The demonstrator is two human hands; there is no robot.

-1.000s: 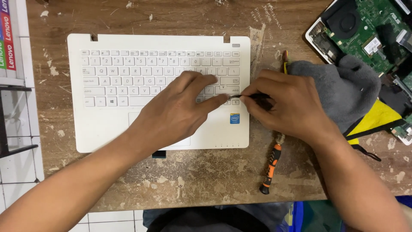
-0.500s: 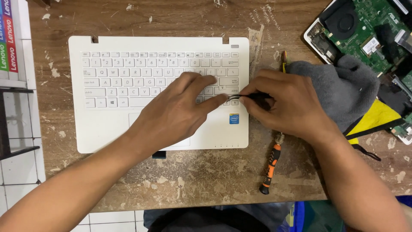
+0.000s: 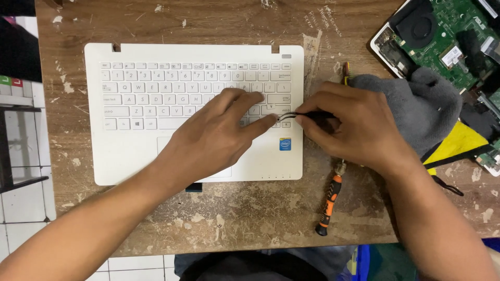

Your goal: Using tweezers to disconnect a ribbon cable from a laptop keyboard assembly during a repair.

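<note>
A white laptop keyboard deck [image 3: 130, 156] lies flat on a worn wooden table [image 3: 234, 224]. My left hand [image 3: 219, 132] rests on its lower right keys, fingers spread, the index fingertip pressing near the arrow keys. My right hand [image 3: 354, 127] sits just off the deck's right edge and pinches thin metal tweezers [image 3: 291, 115], whose tip touches the keys next to my left index finger.
An orange and black screwdriver [image 3: 329, 203] lies below my right hand. A grey cloth [image 3: 422, 104] and a yellow item [image 3: 458, 143] sit to the right. An opened laptop base with a green circuit board [image 3: 442, 31] is at the top right. White floor tiles [image 3: 21, 156] show left.
Both hands stay in place over the lower right keys. The tweezers' tip has shifted only slightly.
</note>
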